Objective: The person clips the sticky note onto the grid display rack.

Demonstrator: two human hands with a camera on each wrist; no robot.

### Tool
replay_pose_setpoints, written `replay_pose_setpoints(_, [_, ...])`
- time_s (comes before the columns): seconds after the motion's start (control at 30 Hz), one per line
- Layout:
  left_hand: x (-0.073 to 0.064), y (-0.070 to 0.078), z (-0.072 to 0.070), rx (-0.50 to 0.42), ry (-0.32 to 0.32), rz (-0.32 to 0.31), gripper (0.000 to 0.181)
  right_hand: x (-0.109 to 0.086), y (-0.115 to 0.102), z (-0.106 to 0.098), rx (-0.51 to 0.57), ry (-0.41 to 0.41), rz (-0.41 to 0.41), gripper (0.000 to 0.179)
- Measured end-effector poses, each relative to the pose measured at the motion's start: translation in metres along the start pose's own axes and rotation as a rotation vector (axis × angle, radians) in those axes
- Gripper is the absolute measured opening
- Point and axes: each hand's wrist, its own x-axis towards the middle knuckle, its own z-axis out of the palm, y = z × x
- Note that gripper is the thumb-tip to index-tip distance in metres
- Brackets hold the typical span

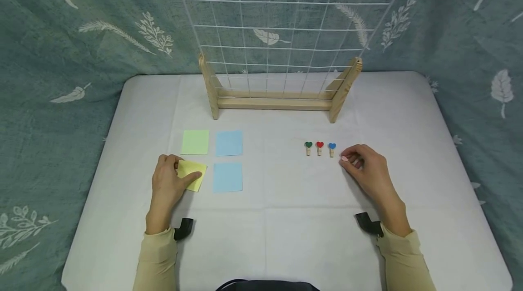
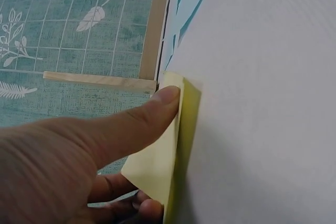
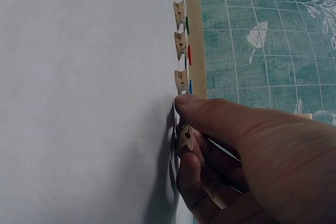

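Note:
My left hand (image 1: 166, 186) pinches a yellow paper note (image 1: 189, 170) between thumb and fingers. In the left wrist view the note (image 2: 157, 169) bends, with the thumb on one edge and fingertips at another. On the right side, my right hand (image 1: 369, 170) holds a small wooden clothespin (image 3: 186, 139) by thumb and fingers; a bit of pink (image 1: 345, 158) shows at its fingertips in the head view. Just left of that hand stand clothespins in a row, with a green heart (image 1: 308, 145), a red heart (image 1: 320, 145) and a blue heart (image 1: 332, 145).
A green note (image 1: 195, 142) and two blue notes, one farther back (image 1: 229, 143) and one nearer (image 1: 227, 177), lie beside the left hand. At the back of the white-covered table (image 1: 302, 245) stands a white wire grid (image 1: 286, 29) on a wooden base (image 1: 273, 103).

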Motion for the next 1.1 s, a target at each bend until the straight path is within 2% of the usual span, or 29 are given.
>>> replay_pose_setpoints(0.17, [-0.002, -0.002, -0.001, -0.032, 0.042, 0.017, 0.043, 0.000, 0.000, -0.002, 0.035, -0.004, -0.015, 0.022])
replay_pose_setpoints(0.37, [-0.003, -0.007, -0.002, -0.082, 0.165, 0.036, 0.023, -0.002, -0.002, -0.002, 0.051, -0.007, -0.043, 0.018])
replay_pose_setpoints(0.47, [-0.003, -0.005, -0.003, -0.104, 0.206, 0.032, 0.017, -0.003, -0.004, -0.003, 0.052, -0.005, -0.040, 0.018])
replay_pose_setpoints(0.83, [-0.002, -0.008, -0.011, -0.186, 0.226, 0.010, 0.007, -0.003, -0.010, -0.008, 0.049, -0.065, -0.045, 0.025])
replay_pose_setpoints(1.0, [0.001, -0.011, -0.010, -0.218, 0.213, -0.010, 0.007, -0.002, -0.015, -0.008, 0.090, -0.103, -0.042, 0.026])
replay_pose_setpoints(1.1, [0.002, -0.012, -0.009, -0.249, 0.197, -0.023, 0.008, -0.002, -0.017, -0.008, 0.119, -0.096, -0.036, 0.023])
